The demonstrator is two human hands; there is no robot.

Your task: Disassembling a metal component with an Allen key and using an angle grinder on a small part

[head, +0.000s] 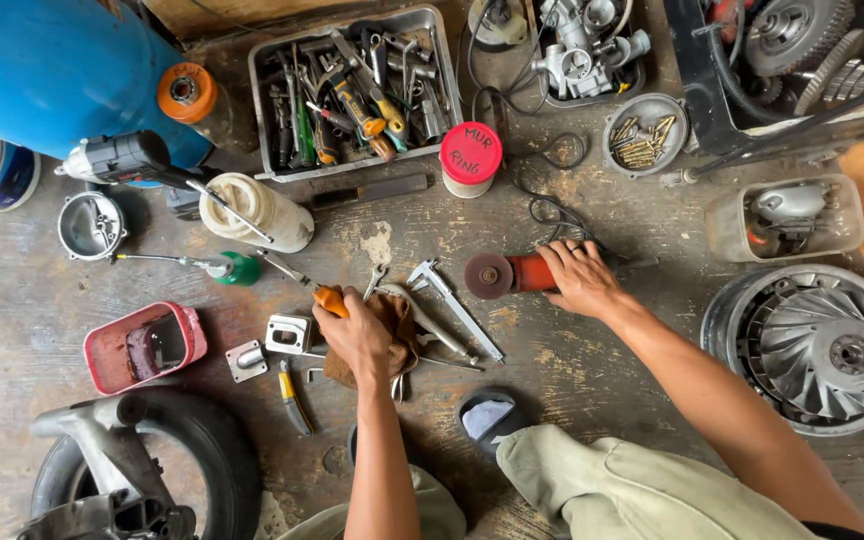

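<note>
Both our hands are busy on the worn wooden floor: our left hand [357, 335] is clenched around the orange handle of a screwdriver [304, 283], its shaft pointing far and left, while it presses down on a brown rag [395, 325]; our right hand [580, 277] is wrapped over the red body of an angle grinder [512, 273], whose dark disc faces left. Judging by how things lie, we are early in the work — the grinder rests on the floor, its black cord [542, 180] trailing toward the far side, and nothing near it looks cut or ground yet. Two small metal brackets [288, 333] sit just left of the rag, a caliper [455, 308] lies between our hands, and a tray of tools [352, 95] stands farther off beyond a red-lidded tin [470, 156]. What the rag covers we cannot tell; a finned wheel [820, 345] sits at right, and the tyre [197, 450] at near left is cut off by the frame. Whether the grinder is running cannot be made out — the disc shows no clear blur.
</note>
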